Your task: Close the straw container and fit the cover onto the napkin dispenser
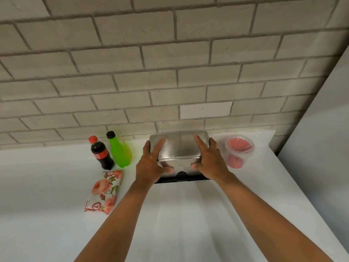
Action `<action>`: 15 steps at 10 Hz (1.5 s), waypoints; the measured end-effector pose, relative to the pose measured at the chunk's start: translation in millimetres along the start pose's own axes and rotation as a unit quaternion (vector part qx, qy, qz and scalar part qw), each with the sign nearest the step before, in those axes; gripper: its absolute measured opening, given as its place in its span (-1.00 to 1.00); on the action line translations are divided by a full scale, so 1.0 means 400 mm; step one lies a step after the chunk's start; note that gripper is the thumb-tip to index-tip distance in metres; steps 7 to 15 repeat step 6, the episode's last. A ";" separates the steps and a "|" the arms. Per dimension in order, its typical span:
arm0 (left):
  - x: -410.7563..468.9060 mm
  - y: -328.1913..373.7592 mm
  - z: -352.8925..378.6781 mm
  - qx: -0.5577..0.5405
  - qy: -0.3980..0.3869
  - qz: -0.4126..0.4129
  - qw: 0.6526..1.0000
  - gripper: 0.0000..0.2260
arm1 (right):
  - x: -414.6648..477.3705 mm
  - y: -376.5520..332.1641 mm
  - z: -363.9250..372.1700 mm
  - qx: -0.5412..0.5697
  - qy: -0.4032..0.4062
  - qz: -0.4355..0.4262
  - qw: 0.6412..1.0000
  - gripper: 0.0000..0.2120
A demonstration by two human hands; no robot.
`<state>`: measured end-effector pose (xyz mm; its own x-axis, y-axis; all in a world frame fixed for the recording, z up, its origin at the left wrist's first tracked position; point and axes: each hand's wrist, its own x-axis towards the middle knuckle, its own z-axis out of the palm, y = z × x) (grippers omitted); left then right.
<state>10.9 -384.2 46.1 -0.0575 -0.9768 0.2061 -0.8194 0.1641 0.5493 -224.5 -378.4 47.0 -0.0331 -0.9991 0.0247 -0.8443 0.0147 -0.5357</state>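
A shiny metal cover (179, 146) sits over the napkin dispenser at the back of the white counter, near the brick wall. The dispenser's black base (181, 177) shows below it at the front. My left hand (153, 161) grips the cover's left side and my right hand (209, 159) grips its right side, with both thumbs on the front face. To the right stands a clear plastic straw container (239, 151) filled with red straws, with a clear lid on top.
A cola bottle (101, 153) and a green bottle (119, 150) stand left of the dispenser. A flowered napkin pack (104, 191) lies in front of them. The white counter (179, 214) ends at a grey wall on the right.
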 end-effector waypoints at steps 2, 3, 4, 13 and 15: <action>-0.002 -0.002 0.003 -0.010 0.001 0.002 1.000 0.08 | -0.001 -0.001 -0.005 -0.004 -0.012 0.002 1.000 0.08; -0.014 0.003 -0.005 -0.014 -0.015 -0.010 1.000 0.10 | -0.009 -0.010 -0.027 -0.001 -0.032 0.010 0.999 0.04; -0.053 0.013 -0.020 -0.013 -0.055 -0.034 0.998 0.15 | -0.035 -0.034 -0.061 -0.022 -0.046 0.010 0.999 -0.03; -0.145 0.018 -0.064 -0.004 -0.119 -0.052 0.992 0.16 | -0.154 -0.076 -0.100 -0.055 -0.068 0.038 0.995 -0.06; -0.145 0.018 -0.064 -0.004 -0.119 -0.052 0.992 0.16 | -0.154 -0.076 -0.100 -0.055 -0.068 0.038 0.995 -0.06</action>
